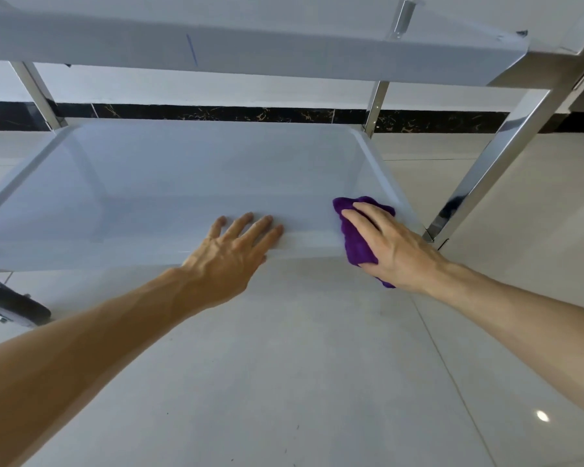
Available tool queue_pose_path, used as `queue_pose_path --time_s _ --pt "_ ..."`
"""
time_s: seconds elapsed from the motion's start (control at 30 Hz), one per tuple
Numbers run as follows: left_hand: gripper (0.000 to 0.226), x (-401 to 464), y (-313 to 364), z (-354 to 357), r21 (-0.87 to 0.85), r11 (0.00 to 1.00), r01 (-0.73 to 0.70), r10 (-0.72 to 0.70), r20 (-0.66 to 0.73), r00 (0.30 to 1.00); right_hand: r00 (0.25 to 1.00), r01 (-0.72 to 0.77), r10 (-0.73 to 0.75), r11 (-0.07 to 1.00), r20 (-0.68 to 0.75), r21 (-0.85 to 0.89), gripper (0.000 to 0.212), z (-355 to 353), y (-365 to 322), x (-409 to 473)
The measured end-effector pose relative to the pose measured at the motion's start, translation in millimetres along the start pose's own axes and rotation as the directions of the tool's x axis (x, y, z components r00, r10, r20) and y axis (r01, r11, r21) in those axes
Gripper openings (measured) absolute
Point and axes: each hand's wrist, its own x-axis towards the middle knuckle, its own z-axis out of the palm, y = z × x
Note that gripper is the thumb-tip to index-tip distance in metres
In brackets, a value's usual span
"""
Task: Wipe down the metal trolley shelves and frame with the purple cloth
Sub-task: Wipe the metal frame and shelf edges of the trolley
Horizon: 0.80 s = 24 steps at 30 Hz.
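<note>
Two tiers of the metal trolley are shown: the lower shelf [189,183] is seen from its front edge, beneath the upper shelf [250,38] and beside a chrome frame leg [496,160]. The left hand [230,251] is laid flat on the shelf's front rim, fingers [257,227] extended and released. The purple cloth [354,237] is pressed into the shelf's front right corner under the right hand [391,244], whose fingers are spread over it.
</note>
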Motion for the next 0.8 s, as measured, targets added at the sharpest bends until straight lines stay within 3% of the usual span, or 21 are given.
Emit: queue_pose_path --time_s 0.13,0.27,0.4,0.5,0.63,0.8 --pt "0.053 6.6 2.0 -5.0 0.004 1.000 -0.009 0.009 -0.014 1.000 0.997 -0.068 0.070 0.996 0.032 -0.064 0.089 -7.5 27.5 -21.1" --pt "0.055 18.1 1.4 -16.5 0.088 0.996 -0.003 -0.001 0.055 0.998 0.981 -0.118 0.139 0.981 0.138 -0.153 0.100 -18.7 30.7 -32.6" --pt "0.045 24.6 8.1 -23.6 0.166 0.986 -0.028 0.004 0.141 0.990 0.978 -0.108 0.141 0.972 0.152 -0.208 0.092 -30.3 30.3 -50.8" --pt "0.043 29.6 13.0 -31.8 0.162 0.986 -0.028 0.001 0.164 0.986 0.969 -0.168 0.186 0.979 0.164 -0.118 0.078 -37.8 24.3 -60.1" --pt "0.047 29.6 15.7 -53.3 0.141 0.987 -0.072 0.050 0.151 0.987 0.950 -0.301 0.276 0.934 0.149 0.192 0.064 -54.6 14.7 -72.8" --pt "0.038 12.9 17.9 -103.4 0.014 0.993 -0.121 0.122 -0.098 0.988 0.987 -0.088 0.133 0.919 -0.091 0.385 0.070 -92.6 -17.9 -64.4"
